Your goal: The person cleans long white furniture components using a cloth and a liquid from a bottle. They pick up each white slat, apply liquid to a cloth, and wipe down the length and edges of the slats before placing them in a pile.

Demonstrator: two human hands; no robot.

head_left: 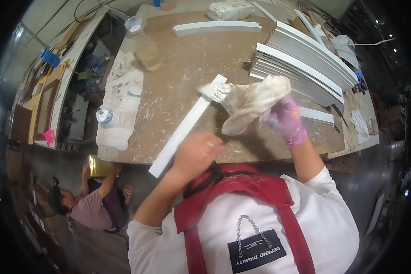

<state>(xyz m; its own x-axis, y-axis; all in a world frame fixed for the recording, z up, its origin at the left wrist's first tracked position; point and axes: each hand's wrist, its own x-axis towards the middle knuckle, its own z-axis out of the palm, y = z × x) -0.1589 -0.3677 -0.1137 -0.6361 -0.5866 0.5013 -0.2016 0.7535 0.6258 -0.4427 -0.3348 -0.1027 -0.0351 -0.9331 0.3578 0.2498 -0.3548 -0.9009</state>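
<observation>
A long white strip (187,123) lies slanted across the brown worktable, its near end sticking out past the front edge. My right hand (287,119), in a stained pink glove, grips a bunched off-white cloth (256,101). One blurred end of this cloth hangs over the far part of the strip. Bare and somewhat blurred, my left hand (198,150) is closed beside the near part of the strip, overlapping its right edge. Its fingertips are curled out of sight, so whatever they hold cannot be made out.
Stacked white profiles (301,68) fill the table's right side. Another white strip (217,28) lies at the back, near a wrapped bundle (230,10). On the left stand a clear bottle (146,48) and a white-capped bottle (106,115) on a stained cloth (123,96). A person (93,205) crouches at lower left.
</observation>
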